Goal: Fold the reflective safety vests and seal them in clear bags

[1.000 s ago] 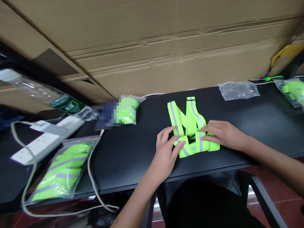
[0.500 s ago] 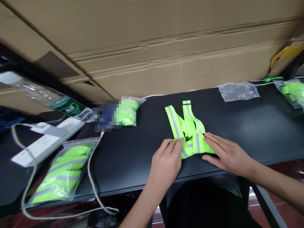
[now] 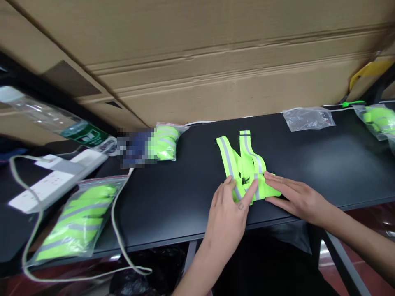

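A neon-yellow reflective vest (image 3: 243, 164) made of straps with silver stripes lies partly folded on the black table. Two of its strap ends point away from me, and the right one carries a black buckle (image 3: 245, 135). My left hand (image 3: 226, 213) rests on the near left part of the vest, fingers spread, one finger stretched across the fold toward the right. My right hand (image 3: 300, 201) lies against the vest's right side with straight fingers touching the fabric and the thumb lower. Part of the fold is hidden under my left hand.
Bagged yellow vests lie at the near left (image 3: 77, 222), back left (image 3: 166, 143) and far right (image 3: 378, 119). A flat clear bag (image 3: 308, 118) is at the back. A power strip (image 3: 58, 181), white cable (image 3: 115, 222) and plastic bottle (image 3: 80, 131) occupy the left. Cardboard (image 3: 216, 90) stands behind.
My left hand has gone from bent fingers at the vest's left edge to spread fingers, one reaching rightward over the fold. The right hand stays at the right side.
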The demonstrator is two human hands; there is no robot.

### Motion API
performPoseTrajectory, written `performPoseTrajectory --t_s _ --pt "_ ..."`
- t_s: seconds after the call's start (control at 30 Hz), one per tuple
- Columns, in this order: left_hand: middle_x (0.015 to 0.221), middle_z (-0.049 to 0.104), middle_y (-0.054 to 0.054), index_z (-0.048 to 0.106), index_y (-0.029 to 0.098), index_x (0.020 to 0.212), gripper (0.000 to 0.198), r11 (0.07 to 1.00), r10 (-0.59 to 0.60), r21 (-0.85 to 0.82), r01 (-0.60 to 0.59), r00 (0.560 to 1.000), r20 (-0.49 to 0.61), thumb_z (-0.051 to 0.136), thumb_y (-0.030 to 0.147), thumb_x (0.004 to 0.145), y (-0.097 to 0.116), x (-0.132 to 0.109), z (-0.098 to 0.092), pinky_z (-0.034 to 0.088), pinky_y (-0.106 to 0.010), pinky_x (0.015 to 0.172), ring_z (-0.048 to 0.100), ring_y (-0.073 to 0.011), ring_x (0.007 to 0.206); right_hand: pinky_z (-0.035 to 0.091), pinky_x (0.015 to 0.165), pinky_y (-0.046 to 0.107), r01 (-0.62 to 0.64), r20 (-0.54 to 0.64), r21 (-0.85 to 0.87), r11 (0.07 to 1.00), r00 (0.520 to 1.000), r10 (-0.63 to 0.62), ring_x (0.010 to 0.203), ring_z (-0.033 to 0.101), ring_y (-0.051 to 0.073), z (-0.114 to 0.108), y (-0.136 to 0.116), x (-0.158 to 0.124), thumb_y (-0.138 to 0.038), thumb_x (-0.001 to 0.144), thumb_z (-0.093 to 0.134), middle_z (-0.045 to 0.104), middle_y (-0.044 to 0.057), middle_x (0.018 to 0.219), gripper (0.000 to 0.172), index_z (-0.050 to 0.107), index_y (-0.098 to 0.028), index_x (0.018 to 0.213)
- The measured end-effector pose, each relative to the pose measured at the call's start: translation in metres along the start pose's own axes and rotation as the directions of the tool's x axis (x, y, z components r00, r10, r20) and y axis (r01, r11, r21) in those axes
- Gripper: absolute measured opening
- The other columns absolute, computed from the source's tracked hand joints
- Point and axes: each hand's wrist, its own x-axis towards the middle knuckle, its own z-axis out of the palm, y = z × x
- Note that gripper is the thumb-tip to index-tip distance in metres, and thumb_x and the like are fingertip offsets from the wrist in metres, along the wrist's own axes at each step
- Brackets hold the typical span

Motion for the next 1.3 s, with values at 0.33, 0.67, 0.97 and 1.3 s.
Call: performPoseTrajectory --t_s 0.33,0.67,0.97,1.3 --pt "0.119 0.048 -0.018 0.057 0.028 0.143 0.050 0.999 -0.003 0.035 0.001 0.998 0.068 0.054 0.013 0.095 0.009 0.003 -0.002 0.057 -0.060 0.092 0.052 -0.0467 0.129 0.063 0.094 0.045 -0.468 -0.207 -0.065 0.881 0.870 0.447 0.113 0.071 0.030 0.018 -0.023 -0.013 -0.039 0.092 0.070 0.068 0.017 0.131 0.047 0.062 -0.016 0.132" --pt "0.125 0.049 -0.020 0.052 0.027 0.146 0.050 1.000 0.012 -0.023 -0.010 0.994 0.106 0.055 0.021 0.097 0.004 0.001 -0.003 0.060 -0.055 0.087 0.049 -0.0487 0.133 0.046 0.113 0.058 -0.154 0.034 -0.169 0.974 0.986 0.162 0.136 0.053 0.033 0.012 -0.016 -0.004 -0.029 0.098 0.061 0.064 0.017 0.136 0.045 0.055 -0.009 0.138" --pt "0.145 0.047 -0.024 0.050 0.020 0.147 0.063 0.976 0.175 -0.151 -0.159 0.980 0.095 0.069 0.039 0.090 -0.001 -0.029 -0.023 0.049 -0.063 0.105 0.042 -0.0449 0.142 0.062 0.092 0.049 0.037 0.089 -0.256 0.966 0.996 -0.015 0.115 0.066 0.034 0.005 -0.030 -0.017 -0.059 0.097 0.053 0.069 0.024 0.122 0.064 0.063 -0.002 0.125" --pt "0.117 0.067 -0.012 0.058 0.018 0.135 0.034 0.902 0.190 -0.402 -0.157 0.981 0.044 0.056 0.023 0.101 -0.010 -0.022 -0.025 0.044 -0.054 0.112 0.056 -0.0265 0.129 0.054 0.064 0.032 -0.015 -0.055 0.070 0.997 0.998 0.019 0.070 0.061 0.019 -0.004 -0.023 -0.005 -0.034 0.091 0.071 0.066 0.005 0.070 0.023 0.069 -0.012 0.088"
